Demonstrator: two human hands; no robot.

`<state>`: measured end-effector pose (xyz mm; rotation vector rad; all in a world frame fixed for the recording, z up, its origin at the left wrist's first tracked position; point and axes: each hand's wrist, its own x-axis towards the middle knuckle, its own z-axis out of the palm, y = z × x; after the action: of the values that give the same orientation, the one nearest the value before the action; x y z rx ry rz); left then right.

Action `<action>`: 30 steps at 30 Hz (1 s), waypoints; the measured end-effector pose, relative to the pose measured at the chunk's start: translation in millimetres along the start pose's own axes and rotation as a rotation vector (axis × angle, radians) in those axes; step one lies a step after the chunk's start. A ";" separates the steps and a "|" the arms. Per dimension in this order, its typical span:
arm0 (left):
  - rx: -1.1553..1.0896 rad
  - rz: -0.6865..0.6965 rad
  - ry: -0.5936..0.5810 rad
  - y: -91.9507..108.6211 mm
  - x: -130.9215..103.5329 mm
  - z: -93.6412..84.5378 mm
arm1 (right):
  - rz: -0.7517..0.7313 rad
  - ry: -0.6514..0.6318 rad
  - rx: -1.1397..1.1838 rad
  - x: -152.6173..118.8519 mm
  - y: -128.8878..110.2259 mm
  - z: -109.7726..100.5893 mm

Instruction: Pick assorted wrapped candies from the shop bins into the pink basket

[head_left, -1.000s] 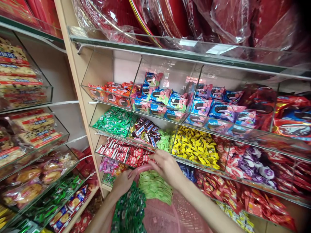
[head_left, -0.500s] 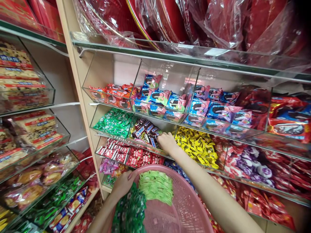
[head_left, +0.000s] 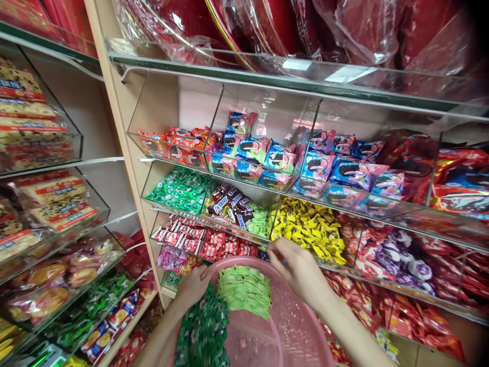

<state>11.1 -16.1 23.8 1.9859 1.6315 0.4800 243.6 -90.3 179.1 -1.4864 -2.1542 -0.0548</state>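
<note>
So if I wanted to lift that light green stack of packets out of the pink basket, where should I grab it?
Probably across its two long sides, coming from above. The light green stack lies flat on the pink basket, its top bare. The left hand and dark green packets crowd its left; the right hand hovers at its right.

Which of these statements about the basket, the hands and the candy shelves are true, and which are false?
1. The left hand holds the rim of the pink basket. True.
2. The basket is empty. False: light green packets and dark green packets lie in it.
3. The right hand is above the basket, in front of the shelves. True.
4. The yellow candies are left of the Snickers bars. False: they are to the right.
5. The top shelf holds blue boxes. False: red goods in clear plastic.
</note>
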 end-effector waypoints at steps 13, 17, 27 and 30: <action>-0.003 0.007 -0.005 1.5 -1.7 0.0 | 0.247 -0.224 0.000 -41.7 53.3 87.5; -0.002 0.020 0.001 0.0 -1.9 1.8 | 0.213 -0.204 0.032 -34.5 48.7 86.6; 0.007 -0.006 0.013 -2.0 -1.4 0.3 | 0.035 -0.305 -0.035 -76.6 38.7 90.3; 0.013 -0.001 0.005 -2.5 -1.0 0.8 | 0.072 -0.309 -0.015 -83.8 42.3 89.2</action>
<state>9.4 -16.9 21.8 1.9948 1.6426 0.4760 268.4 -117.4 54.9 -1.6708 -2.3387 0.1978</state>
